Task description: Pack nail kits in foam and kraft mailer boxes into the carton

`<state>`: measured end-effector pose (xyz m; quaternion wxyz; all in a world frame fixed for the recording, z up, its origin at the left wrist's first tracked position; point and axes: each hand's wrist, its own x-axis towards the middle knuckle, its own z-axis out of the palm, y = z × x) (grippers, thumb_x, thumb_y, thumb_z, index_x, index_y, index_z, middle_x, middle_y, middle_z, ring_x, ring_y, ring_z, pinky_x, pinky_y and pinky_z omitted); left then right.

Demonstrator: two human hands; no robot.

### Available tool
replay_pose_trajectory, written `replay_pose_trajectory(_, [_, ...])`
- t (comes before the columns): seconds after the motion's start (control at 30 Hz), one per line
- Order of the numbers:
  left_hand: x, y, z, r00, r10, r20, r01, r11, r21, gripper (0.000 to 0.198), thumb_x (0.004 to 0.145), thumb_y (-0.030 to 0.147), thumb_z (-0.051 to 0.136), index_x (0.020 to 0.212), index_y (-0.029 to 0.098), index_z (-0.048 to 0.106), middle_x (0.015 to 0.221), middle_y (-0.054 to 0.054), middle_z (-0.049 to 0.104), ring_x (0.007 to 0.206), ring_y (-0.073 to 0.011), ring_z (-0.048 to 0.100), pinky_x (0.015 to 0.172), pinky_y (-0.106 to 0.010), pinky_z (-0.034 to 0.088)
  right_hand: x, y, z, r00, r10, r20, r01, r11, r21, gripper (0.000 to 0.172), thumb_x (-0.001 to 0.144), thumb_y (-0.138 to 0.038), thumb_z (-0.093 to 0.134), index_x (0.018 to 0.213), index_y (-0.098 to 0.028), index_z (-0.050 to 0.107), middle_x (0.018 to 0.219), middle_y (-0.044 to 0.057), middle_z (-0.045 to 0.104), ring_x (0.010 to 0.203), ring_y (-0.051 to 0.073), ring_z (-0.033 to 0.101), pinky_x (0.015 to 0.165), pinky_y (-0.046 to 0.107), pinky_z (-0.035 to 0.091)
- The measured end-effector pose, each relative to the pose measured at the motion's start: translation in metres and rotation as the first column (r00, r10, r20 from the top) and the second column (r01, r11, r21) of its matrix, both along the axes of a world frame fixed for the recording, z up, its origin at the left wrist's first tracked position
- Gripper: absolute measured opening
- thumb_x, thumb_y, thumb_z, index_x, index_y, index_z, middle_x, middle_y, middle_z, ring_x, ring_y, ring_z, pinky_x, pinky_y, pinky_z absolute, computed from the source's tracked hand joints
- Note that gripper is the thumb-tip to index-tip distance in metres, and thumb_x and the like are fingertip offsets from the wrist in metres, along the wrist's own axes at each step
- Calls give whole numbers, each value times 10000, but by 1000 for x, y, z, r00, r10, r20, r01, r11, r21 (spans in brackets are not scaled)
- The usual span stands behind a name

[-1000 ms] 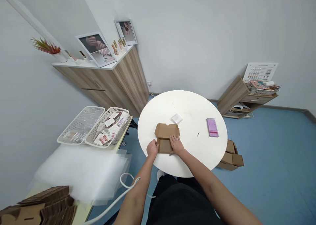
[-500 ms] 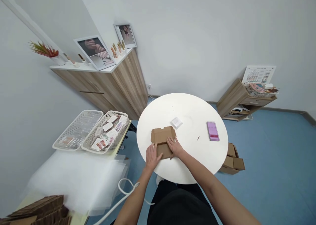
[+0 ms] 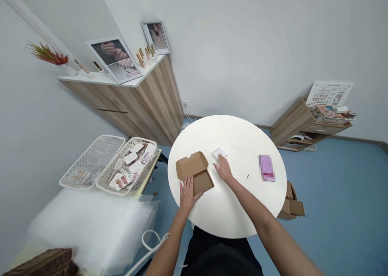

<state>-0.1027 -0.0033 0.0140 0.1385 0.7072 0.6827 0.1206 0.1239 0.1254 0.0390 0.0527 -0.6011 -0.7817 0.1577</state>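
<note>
At the far left of my view, a stack of flattened cardboard [image 3: 39, 266] sits at the near corner of the desk, partly under a translucent foam sheet [image 3: 91, 231]. Beyond the sheet are two white plastic baskets: one holds clear sleeves [image 3: 91, 163], and the other is packed with printed cards [image 3: 130, 167].

On the left side of the round white tabletop [image 3: 242, 215], a kraft mailer box [image 3: 192, 165] lies with its lid folded open, away from me. My left hand [image 3: 187, 195] rests palm down with the fingers spread, pressing on the box's near edge without gripping it. My right hand [image 3: 223, 169] is extended and relaxed, with no grip on anything, its fingertips at the near edge of a white square packet [image 3: 219, 154] just right of the box.

Farther right lies a pink packet [image 3: 266, 167], too blurred to read. Past the table edge, cardboard boxes [image 3: 292, 203] sit on the blue floor.
</note>
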Motion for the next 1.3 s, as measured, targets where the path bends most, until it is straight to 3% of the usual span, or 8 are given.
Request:
replay_pose_trajectory(0.07, [-2,4,-1,1000,14,22,-14,1000,-5,877,834,551,579,1526,181,187,1541,-178,335,1435,-358,268,1151,-596,183,9,25,-7,986,-165,-7,165,986,-32,675,973,-397,189,1533,-28,105,1526,204,344,1408,322,307,1144,484,216])
replay_pose_trajectory(0.2, [-3,7,-6,997,52,62,-52,999,-2,893,812,557,600,1523,203,192,1531,-160,358,1431,-351,280,1154,-576,206,20,64,-21,957,-289,-14,286,951,-116,589,960,-336,259,1451,-20,342,1425,216,469,1337,312,413,1089,413,304])
replay_pose_trajectory(0.43, [1,5,-16,991,94,95,-96,995,13,950,797,537,625,1533,210,123,1537,-154,350,1435,-339,279,1150,-553,244,11,80,-26,952,-296,83,307,928,-210,597,862,-436,529,1338,-80,471,1298,225,536,1201,344,506,940,391,408])
replay_pose_trajectory(0.57, [1,6,-16,990,89,110,-90,996,10,949,795,543,620,1532,211,124,1541,-145,342,1442,-340,263,1153,-544,251,2,77,-21,958,-274,83,286,933,-218,489,823,-402,579,1187,-76,564,1243,240,561,1172,357,518,917,399,419])
replay_pose_trajectory(0.8, [1,8,-14,987,78,141,-82,996,22,982,778,530,648,1529,181,120,1534,-166,345,1435,-365,266,1137,-563,286,8,55,-4,933,-309,-186,256,931,-260,395,893,-275,419,1252,-120,473,1045,138,664,988,261,614,825,334,455])
replay_pose_trajectory(0.97, [12,15,-16,985,1,173,-8,999,40,1044,744,524,686,1529,174,94,1542,-171,323,1440,-374,245,1142,-569,280,26,23,15,764,-424,-487,381,905,-190,459,852,-313,470,1302,-235,419,1148,66,643,1011,221,614,855,337,477])
replay_pose_trajectory(1.1, [40,22,-18,964,-146,223,140,989,45,1073,732,495,699,1533,195,52,1561,-157,291,1453,-357,219,1153,-564,257,37,-16,32,653,-436,-619,406,892,-199,474,812,-357,524,1264,-253,426,1137,56,639,956,217,628,815,342,498])
replay_pose_trajectory(1.3, [86,22,-16,920,-268,285,257,963,74,1085,765,474,677,1533,211,-43,1577,-155,254,1455,-344,224,1148,-567,256,53,-71,44,721,-423,-548,393,902,-179,345,790,-288,508,1132,-246,502,1050,26,645,947,214,601,800,315,463])
